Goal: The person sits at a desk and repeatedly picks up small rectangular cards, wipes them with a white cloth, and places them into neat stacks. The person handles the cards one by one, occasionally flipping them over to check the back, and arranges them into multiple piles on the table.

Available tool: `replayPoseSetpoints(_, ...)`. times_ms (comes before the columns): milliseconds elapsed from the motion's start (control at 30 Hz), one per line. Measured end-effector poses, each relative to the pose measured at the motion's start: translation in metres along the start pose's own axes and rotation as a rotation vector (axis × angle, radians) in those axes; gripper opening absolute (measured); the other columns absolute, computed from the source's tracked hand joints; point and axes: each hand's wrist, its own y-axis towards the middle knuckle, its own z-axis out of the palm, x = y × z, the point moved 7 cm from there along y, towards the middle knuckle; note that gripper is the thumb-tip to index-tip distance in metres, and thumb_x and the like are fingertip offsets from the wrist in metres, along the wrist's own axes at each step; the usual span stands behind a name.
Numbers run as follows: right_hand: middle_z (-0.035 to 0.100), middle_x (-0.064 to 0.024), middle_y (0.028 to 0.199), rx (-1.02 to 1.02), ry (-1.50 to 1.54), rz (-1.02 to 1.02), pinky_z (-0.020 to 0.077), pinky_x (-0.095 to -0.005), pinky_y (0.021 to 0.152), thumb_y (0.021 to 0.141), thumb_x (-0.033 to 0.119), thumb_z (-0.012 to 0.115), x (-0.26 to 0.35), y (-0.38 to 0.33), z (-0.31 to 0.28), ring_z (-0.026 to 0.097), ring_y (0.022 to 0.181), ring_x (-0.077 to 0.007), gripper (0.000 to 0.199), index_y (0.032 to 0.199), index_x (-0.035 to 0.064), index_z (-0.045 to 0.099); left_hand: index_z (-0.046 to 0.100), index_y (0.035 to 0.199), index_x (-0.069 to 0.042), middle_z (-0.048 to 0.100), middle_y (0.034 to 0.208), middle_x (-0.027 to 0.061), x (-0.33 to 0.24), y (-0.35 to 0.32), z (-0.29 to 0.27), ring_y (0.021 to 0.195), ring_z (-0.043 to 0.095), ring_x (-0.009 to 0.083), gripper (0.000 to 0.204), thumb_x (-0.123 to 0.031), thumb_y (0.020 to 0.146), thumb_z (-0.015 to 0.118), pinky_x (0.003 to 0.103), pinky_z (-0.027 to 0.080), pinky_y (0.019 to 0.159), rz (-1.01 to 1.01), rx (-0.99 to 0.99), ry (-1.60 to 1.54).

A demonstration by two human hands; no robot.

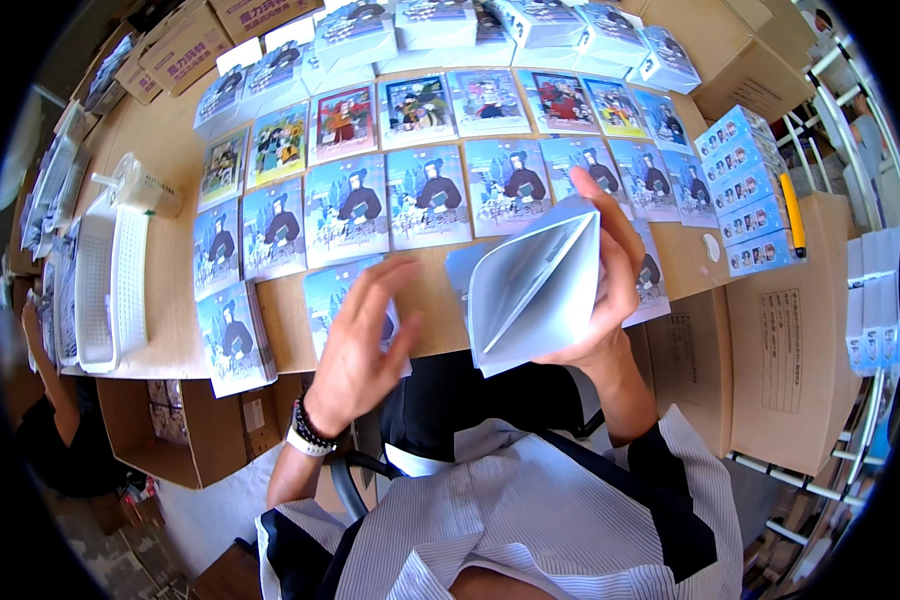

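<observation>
The pale blue folded sleeve sits in my right hand, mouth gaping toward my left hand, which hovers just beside it with an empty, wide-spread grip; its long axis runs up and away from me over the near edge of the surface. From left to right: a white slotted tray, rows of blue picture cards showing a dark-coated figure, then stacked blue boxes and a brown carton.
</observation>
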Motion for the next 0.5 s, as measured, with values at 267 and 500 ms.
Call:
replayPoseSetpoints(267,0.036,-0.0253,0.154,0.039,0.128,0.089,0.0326,-0.0653,0.116,0.055,0.027,0.097,0.033,0.001,0.046,0.041,0.141,-0.0489,0.105,0.142,0.0071,0.041,0.047,0.144,-0.003,0.056,0.138,0.0202,-0.01,-0.004,0.023,0.12,0.061,0.0403,0.071,-0.007,0.079,0.075,0.044,0.053,0.098,-0.076,0.073,-0.252)
replayPoseSetpoints(500,0.033,-0.0294,0.153,0.064,0.155,0.112,0.034,-0.0644,0.116,0.056,0.023,0.096,0.038,-0.001,0.061,0.039,0.14,-0.051,0.109,0.143,0.004,0.035,0.051,0.139,-0.002,0.059,0.132,0.0188,0.006,-0.02,0.022,0.112,0.065,0.0412,0.065,-0.005,0.077,0.074,0.043,0.057,0.09,-0.064,0.017,-0.385)
